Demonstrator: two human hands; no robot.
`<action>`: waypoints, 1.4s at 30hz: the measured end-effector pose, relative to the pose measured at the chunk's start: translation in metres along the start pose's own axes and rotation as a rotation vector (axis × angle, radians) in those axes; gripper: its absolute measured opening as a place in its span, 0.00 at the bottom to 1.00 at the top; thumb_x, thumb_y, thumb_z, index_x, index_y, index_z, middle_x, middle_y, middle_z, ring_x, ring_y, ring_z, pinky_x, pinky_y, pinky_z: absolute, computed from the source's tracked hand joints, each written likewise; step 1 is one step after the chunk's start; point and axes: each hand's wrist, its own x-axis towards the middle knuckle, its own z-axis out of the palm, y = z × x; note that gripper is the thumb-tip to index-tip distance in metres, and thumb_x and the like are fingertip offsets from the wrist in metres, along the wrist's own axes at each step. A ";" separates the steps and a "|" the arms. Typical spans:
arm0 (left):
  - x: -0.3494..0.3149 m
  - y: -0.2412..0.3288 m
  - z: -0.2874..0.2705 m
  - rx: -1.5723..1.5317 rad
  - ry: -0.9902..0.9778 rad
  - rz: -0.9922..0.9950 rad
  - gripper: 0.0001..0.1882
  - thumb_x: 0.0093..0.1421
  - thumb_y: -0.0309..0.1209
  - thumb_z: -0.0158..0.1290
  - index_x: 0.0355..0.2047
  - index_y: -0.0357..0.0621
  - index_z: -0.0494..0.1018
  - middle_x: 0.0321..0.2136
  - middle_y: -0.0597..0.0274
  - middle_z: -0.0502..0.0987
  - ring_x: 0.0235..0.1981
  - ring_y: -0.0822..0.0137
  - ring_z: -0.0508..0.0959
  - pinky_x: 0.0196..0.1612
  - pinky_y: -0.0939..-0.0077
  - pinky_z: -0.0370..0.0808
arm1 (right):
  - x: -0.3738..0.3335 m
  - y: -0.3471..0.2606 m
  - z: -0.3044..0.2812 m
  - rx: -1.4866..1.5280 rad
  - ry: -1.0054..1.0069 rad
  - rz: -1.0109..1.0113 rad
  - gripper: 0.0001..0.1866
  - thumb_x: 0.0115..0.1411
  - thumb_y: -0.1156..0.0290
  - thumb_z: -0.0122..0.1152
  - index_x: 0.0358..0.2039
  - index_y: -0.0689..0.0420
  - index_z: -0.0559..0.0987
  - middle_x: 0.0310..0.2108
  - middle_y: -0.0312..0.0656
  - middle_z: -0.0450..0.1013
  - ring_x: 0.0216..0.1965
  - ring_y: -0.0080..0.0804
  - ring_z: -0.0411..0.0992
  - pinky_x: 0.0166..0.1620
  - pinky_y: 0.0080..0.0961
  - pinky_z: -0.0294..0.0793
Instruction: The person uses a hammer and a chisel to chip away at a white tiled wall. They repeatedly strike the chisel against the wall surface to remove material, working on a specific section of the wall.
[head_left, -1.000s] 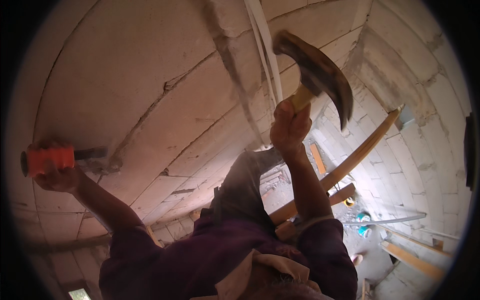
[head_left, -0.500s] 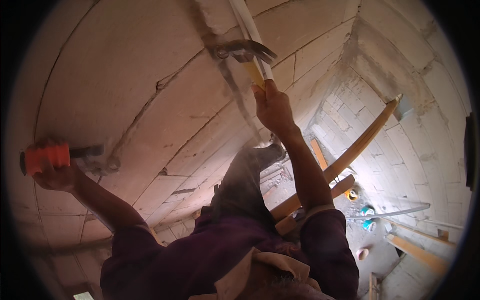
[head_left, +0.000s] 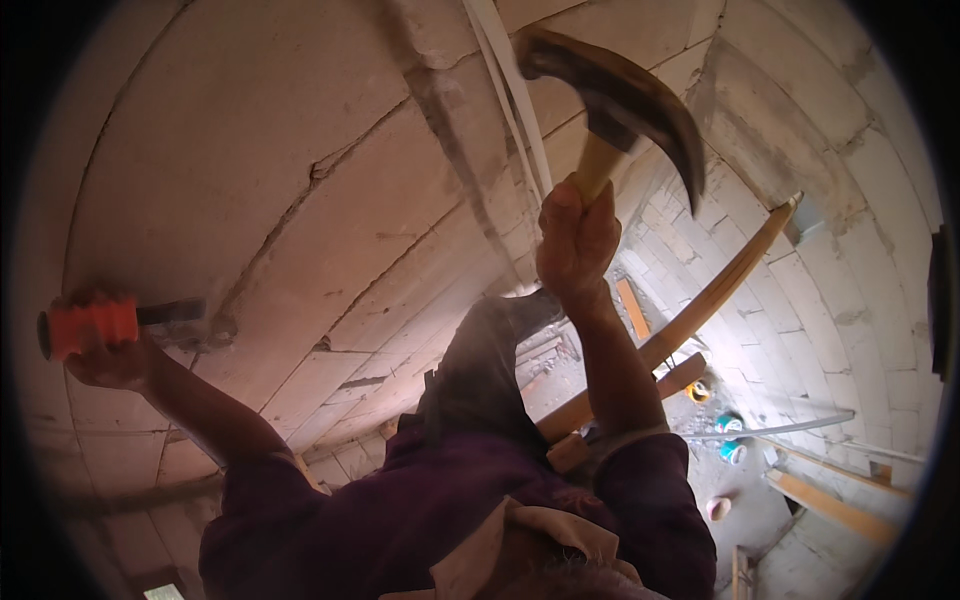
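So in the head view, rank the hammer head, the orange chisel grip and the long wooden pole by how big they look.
1. Long wooden pole
2. Hammer head, inflated by nearness to the camera
3. Orange chisel grip

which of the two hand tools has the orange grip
The chisel in the left hand, held against the block wall. The hammer raised in the right hand has a pale wooden handle instead.

chisel left on wall, hammer right
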 end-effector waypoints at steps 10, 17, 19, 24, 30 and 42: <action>0.000 0.017 0.012 -0.163 -0.026 -0.042 0.19 0.49 0.26 0.44 0.41 0.26 0.66 0.28 0.49 0.69 0.23 0.61 0.69 0.22 0.71 0.70 | -0.003 -0.017 0.004 0.180 0.044 0.122 0.14 0.65 0.62 0.52 0.35 0.63 0.67 0.22 0.61 0.71 0.28 0.65 0.71 0.27 0.47 0.69; 0.003 0.013 0.000 -0.175 -0.005 -0.118 0.18 0.53 0.29 0.46 0.41 0.28 0.66 0.29 0.48 0.70 0.26 0.59 0.70 0.25 0.67 0.70 | 0.034 -0.016 0.006 0.001 -0.254 0.113 0.12 0.64 0.65 0.52 0.36 0.61 0.68 0.22 0.58 0.72 0.28 0.64 0.72 0.29 0.48 0.70; -0.001 0.005 -0.008 -0.310 -0.036 -0.203 0.18 0.54 0.29 0.47 0.42 0.28 0.66 0.29 0.48 0.70 0.26 0.59 0.70 0.26 0.66 0.71 | 0.016 -0.028 -0.004 0.152 -0.099 0.102 0.12 0.64 0.65 0.52 0.35 0.61 0.69 0.21 0.58 0.72 0.27 0.64 0.72 0.29 0.50 0.69; 0.002 -0.001 0.003 -0.261 -0.023 -0.075 0.18 0.53 0.29 0.47 0.41 0.28 0.67 0.28 0.50 0.71 0.27 0.59 0.71 0.26 0.67 0.70 | 0.025 0.006 0.019 -0.174 -0.285 0.063 0.12 0.65 0.64 0.50 0.35 0.61 0.67 0.21 0.57 0.72 0.27 0.62 0.72 0.29 0.50 0.69; -0.001 0.001 0.001 -0.315 -0.027 -0.111 0.18 0.51 0.29 0.47 0.40 0.28 0.66 0.28 0.50 0.70 0.25 0.61 0.70 0.24 0.70 0.69 | 0.012 -0.013 0.010 0.252 0.045 0.080 0.11 0.65 0.65 0.48 0.34 0.61 0.68 0.21 0.53 0.73 0.24 0.56 0.73 0.27 0.47 0.71; -0.001 0.016 0.018 -0.335 0.057 -0.144 0.18 0.51 0.29 0.49 0.40 0.30 0.67 0.26 0.51 0.70 0.26 0.60 0.71 0.25 0.68 0.70 | 0.024 0.010 0.024 -0.177 -0.239 0.028 0.14 0.64 0.62 0.52 0.34 0.62 0.67 0.23 0.61 0.71 0.27 0.66 0.70 0.26 0.50 0.68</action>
